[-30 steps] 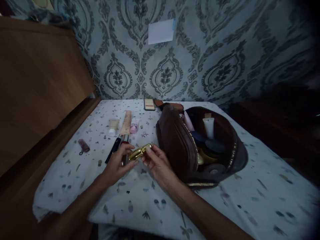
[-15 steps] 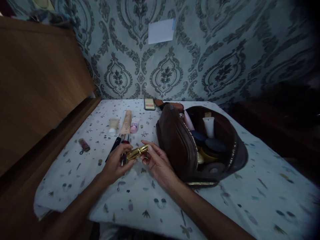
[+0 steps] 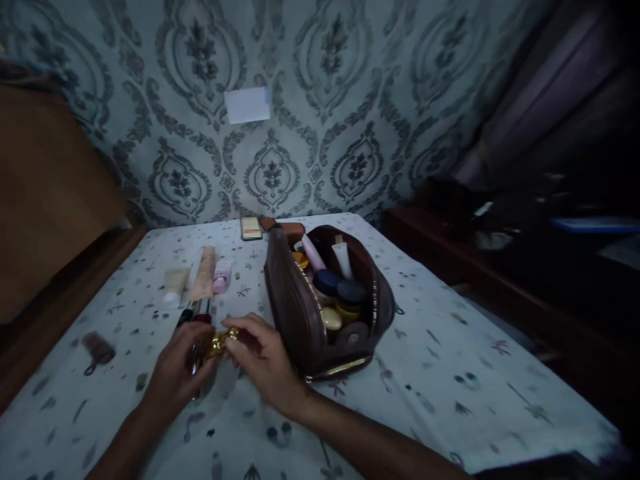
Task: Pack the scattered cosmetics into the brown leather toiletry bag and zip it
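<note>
A shiny gold lipstick (image 3: 220, 342) is held just above the cloth, between my two hands. My left hand (image 3: 177, 365) is closed round its left end. On the other end, the thumb and fingers of my right hand (image 3: 267, 360) pinch closed. Right beside that hand stands a brown cosmetics bag (image 3: 287, 307), unzipped, with jars and tubes inside. Behind my left hand lie a beige tube (image 3: 204, 275), a small pink-and-white tube (image 3: 221, 277) and a pale tube with a white cap (image 3: 176, 287). Dark and red cosmetic tubes are partly hidden by that hand.
A small brownish tube with a loop (image 3: 98, 348) lies at the left on the patterned cloth (image 3: 420, 400). Near the wall are a compact-like square (image 3: 251, 228) and a brown strap (image 3: 290, 230). Wooden furniture (image 3: 50, 200) borders the left side.
My view has turned right, so the bag, tubes and hands appear further left. Both hands keep their hold on the gold lipstick.
</note>
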